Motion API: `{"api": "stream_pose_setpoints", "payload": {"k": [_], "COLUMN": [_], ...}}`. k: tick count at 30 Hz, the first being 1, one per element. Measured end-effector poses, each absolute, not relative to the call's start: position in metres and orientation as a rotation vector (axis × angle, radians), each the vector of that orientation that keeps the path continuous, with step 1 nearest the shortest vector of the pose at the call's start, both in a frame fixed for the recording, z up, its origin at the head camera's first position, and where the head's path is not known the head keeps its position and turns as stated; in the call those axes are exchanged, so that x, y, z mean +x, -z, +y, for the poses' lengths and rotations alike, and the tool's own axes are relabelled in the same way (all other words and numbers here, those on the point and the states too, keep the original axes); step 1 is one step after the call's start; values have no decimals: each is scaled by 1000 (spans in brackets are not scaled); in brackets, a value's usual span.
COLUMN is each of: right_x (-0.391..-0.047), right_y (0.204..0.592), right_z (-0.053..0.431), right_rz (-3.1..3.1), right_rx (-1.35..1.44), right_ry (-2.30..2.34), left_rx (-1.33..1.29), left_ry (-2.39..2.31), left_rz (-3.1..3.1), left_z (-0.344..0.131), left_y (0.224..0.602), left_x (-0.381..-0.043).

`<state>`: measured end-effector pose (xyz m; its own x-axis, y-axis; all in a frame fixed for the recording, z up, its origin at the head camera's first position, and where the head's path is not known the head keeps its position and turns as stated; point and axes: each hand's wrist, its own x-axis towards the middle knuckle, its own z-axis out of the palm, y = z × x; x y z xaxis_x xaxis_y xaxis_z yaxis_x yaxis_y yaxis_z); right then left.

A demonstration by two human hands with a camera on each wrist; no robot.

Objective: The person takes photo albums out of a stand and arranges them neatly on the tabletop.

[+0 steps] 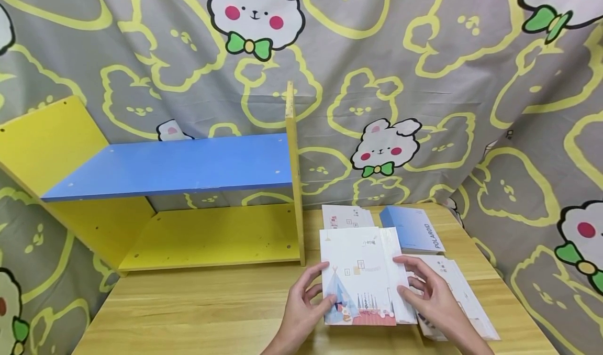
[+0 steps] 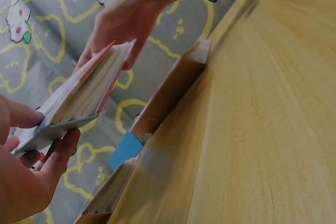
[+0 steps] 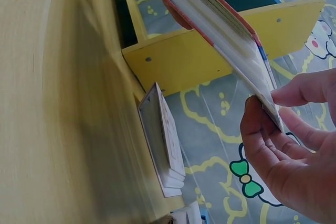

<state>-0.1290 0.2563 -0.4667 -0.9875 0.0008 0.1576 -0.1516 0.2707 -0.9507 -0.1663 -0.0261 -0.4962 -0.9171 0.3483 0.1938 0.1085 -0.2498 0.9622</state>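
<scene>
A white photo album [image 1: 354,276] with a blue tent drawn on its cover is held up off the table between both hands. My left hand [image 1: 305,298] grips its left edge, thumb on the front cover. On the other side my right hand [image 1: 431,292] pinches the right edge, where a white strip shows beyond the front cover. In the left wrist view the page block [image 2: 86,92] bulges between the covers. The right wrist view shows the thumb and fingers [image 3: 262,129] closed on a thin cover edge.
A yellow shelf unit with a blue board [image 1: 188,166] stands at the left of the wooden table [image 1: 198,308]. Behind the held album lies a white album [image 1: 346,216]; a blue POLAROID album [image 1: 414,229] is right of it. Another white album [image 1: 471,302] lies beneath my right forearm.
</scene>
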Motion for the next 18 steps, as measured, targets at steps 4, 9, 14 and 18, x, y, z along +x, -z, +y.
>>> {"api": "stream_pose_setpoints", "payload": {"k": [4,9,14,18], "right_x": [-129,-128,-129,-129], "right_y": [467,468,467,468], "right_z": [256,256,256,256], "right_rz": [-2402,-2406,-2403,-2407], "right_rx": [137,129,125,114], "right_ry": [-1824,-1819,-1841,-1848], "left_rx": [560,559,562,559], "left_ry": [-2302,-2309,-2313,-2311], "left_rz": [1818,1808,1806,1812], "left_z": [-26,-26,-25,-25], "left_y": [497,498,499,499], "left_x": [-166,-166,-166,-166]}}
